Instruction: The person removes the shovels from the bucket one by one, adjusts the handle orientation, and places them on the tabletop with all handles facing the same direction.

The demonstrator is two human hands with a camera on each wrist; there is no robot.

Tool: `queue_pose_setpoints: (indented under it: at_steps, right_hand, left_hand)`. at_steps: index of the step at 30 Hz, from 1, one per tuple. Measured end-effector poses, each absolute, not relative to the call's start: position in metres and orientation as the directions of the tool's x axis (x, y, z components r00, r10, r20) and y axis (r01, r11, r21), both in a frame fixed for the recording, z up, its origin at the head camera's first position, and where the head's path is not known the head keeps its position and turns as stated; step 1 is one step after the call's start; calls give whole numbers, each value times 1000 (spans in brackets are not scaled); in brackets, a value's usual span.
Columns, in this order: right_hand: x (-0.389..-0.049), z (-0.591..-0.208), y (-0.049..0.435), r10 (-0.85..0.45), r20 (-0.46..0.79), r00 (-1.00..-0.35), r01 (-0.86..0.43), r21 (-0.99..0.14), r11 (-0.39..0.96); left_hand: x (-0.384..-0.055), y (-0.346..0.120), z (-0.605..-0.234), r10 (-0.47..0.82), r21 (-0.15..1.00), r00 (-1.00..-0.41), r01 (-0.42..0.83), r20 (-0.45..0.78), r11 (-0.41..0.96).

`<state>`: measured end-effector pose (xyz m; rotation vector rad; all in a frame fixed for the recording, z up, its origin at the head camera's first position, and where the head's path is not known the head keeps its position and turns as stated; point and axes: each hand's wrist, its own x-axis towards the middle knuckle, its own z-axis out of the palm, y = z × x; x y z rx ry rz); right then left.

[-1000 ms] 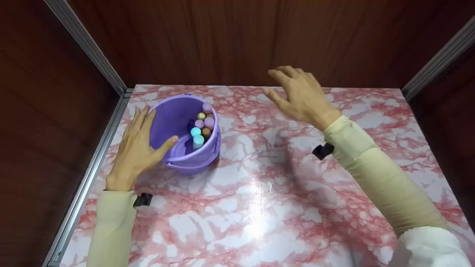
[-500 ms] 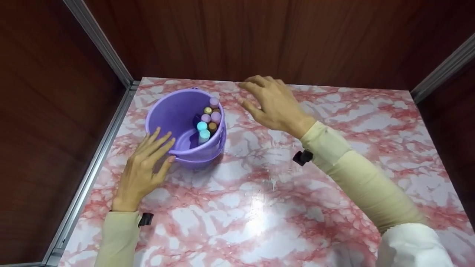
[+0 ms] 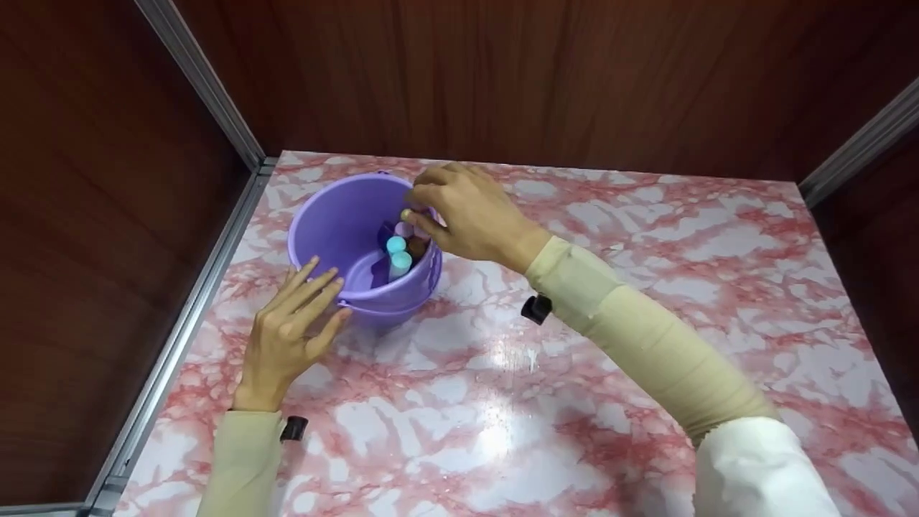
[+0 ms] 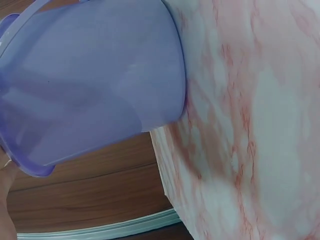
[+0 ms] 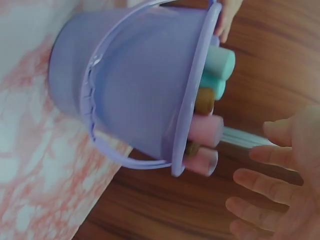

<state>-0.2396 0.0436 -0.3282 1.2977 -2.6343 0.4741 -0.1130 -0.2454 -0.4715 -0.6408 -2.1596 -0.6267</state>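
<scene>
A purple bucket stands on the table's left side. Along its right inner wall several upright cylinders are gathered: turquoise ones, pink-lilac ones and brown ones; their exact kind is unclear. Something dark blue lies deeper inside. My left hand is at the bucket's near-left rim, fingers extended over the edge and thumb outside. My right hand hovers above the right rim, hiding some cylinders in the head view. The right wrist view shows its spread fingers apart from the cylinder tops.
The bucket's handle hangs down against its outside. The table has a red-and-white marbled top. Dark wood panels enclose the back and sides, with metal rails at the corners.
My right hand has moved left and down, from above the table to the bucket's right rim. My left hand has slid from the bucket's left side to its near rim.
</scene>
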Motion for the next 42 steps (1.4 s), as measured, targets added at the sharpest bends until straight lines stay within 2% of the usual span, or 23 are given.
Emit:
queue_pose_setpoints:
  at_steps: [4, 9, 13, 21, 30, 35, 38, 42]
  right_hand:
    - [-242, -327, 24, -782, 252, -570, -822, -170, 544]
    - [-244, -324, -2, -811, 99, -577, -816, -108, 568]
    - [-244, -322, -27, -782, -66, -620, -777, -89, 623]
    - [-241, -326, -78, -575, -295, -763, -623, 103, 775]
    - [-239, -341, -100, -467, -312, -827, -542, 226, 809]
    - [-239, -347, -113, -377, -397, -837, -505, 291, 813]
    - [-242, -351, -118, -325, -452, -831, -500, 352, 791]
    - [-250, -356, -121, -282, -450, -847, -466, 375, 802]
  left_hand:
    - [-115, -243, -473, 233, 219, -556, 627, 798, 747]
    - [-115, -241, -476, 206, 230, -540, 631, 816, 741]
    - [-114, -241, -476, 190, 235, -530, 631, 827, 740]
    - [-120, -239, -482, 147, 224, -467, 648, 872, 728]
    - [-126, -234, -489, 112, 176, -385, 637, 916, 750]
    - [-126, -234, -492, 102, 147, -342, 629, 934, 764]
    - [-127, -233, -494, 92, 153, -340, 627, 936, 764]
    - [-129, -232, -495, 85, 172, -357, 629, 930, 758]
